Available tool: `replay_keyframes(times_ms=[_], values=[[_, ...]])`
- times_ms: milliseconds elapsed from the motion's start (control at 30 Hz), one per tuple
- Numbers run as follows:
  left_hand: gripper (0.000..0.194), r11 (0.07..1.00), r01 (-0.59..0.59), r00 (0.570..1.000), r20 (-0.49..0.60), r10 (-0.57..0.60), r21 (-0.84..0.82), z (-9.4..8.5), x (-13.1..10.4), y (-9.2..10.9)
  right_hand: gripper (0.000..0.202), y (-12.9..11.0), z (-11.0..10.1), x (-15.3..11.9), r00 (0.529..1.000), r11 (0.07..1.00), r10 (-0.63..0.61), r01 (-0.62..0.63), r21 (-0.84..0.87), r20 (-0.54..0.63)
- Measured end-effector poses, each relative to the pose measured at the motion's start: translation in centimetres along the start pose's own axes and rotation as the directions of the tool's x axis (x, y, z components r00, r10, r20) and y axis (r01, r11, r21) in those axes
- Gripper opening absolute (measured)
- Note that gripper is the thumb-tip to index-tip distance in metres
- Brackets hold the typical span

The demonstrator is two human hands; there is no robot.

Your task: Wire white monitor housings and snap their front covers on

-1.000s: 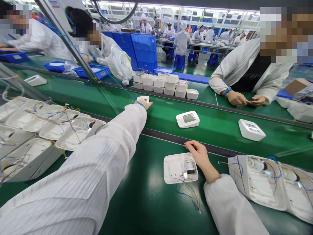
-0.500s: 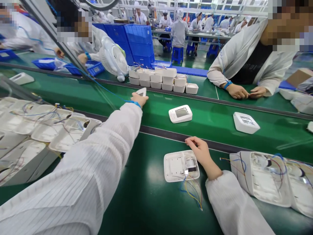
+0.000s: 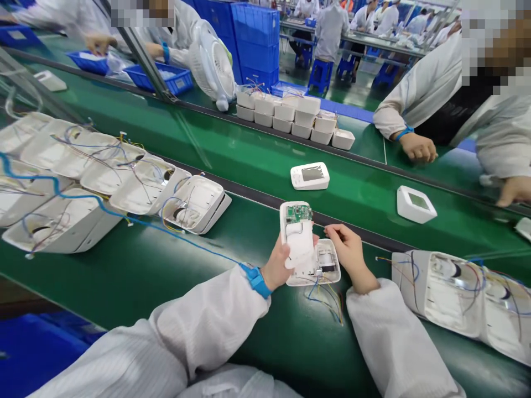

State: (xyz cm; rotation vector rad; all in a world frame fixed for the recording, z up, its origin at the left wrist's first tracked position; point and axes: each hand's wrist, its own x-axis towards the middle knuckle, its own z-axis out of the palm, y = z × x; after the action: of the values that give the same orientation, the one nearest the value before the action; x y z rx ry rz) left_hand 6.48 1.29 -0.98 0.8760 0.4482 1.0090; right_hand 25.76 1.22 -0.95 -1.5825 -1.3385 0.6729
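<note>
Left hand point(image 3: 279, 264) gripping the white cover point(image 3: 299, 243), right hand point(image 3: 350, 255) beside the open shell point(image 3: 327, 276)

No brand, label or wording is legible to you: the print on the black shirt point(image 3: 460, 108) across from you is too blurred, and the marks on the display of the nearer monitor point(image 3: 310, 176) are too small.

Your left hand is closed around the white cover, thumb across its face, with the green circuit board point(image 3: 297, 213) showing at its far end. Your right hand's fingers are curled in, tips close together near the shell's far right corner; you can't tell whether they pinch anything.

The open shell lies on the green desk point(image 3: 244, 235), wires point(image 3: 327, 301) trailing toward you. The cover overlaps its left part in your view, contact unclear.

Past the shell, a dark rail point(image 3: 253, 193) edges the desk, with both the nearer monitor and the farther monitor point(image 3: 416, 204) beyond it. Bare desk runs between your left hand and the left shells point(image 3: 141, 185); the right shells point(image 3: 454, 296) flank your right forearm more closely.
</note>
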Motion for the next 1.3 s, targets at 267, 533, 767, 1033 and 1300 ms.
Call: replay_keyframes(times_ms=[267, 533, 767, 1033, 1300], values=[[0.069, 0.973, 0.014, 0.997, -0.076, -0.032, -0.231, -0.6, 0.9, 2.4, 0.015, -1.0, -1.8, -10.7, 0.997, 0.965, -0.039, 0.019, -0.263, -0.072], [0.085, 0.994, 0.028, 1.0, 0.004, -0.027, -0.103, -3.7, -0.7, 4.2, 0.062, -5.5, -1.9, -17.9, 0.856, 0.975, -0.18, 0.221, -0.028, 0.485], [0.069, 0.995, 0.051, 0.998, 0.039, -0.048, -0.087, -2.3, -0.6, 3.5, 0.023, -11.7, -2.9, -7.2, 0.732, 0.782, -0.414, 0.59, -0.2, 0.541], [0.058, 0.994, -0.043, 0.986, 0.163, 0.027, 0.097, -2.6, -1.1, 2.9, 0.014, -12.2, -0.8, -2.7, 0.768, 0.97, -0.222, 0.238, 0.055, 0.601], [0.053, 0.99, -0.073, 0.987, 0.149, 0.055, 0.118, -2.5, -1.3, 2.7, 0.02, -10.4, -0.3, -2.7, 0.866, 0.937, 0.06, -0.22, 0.271, 0.496]])
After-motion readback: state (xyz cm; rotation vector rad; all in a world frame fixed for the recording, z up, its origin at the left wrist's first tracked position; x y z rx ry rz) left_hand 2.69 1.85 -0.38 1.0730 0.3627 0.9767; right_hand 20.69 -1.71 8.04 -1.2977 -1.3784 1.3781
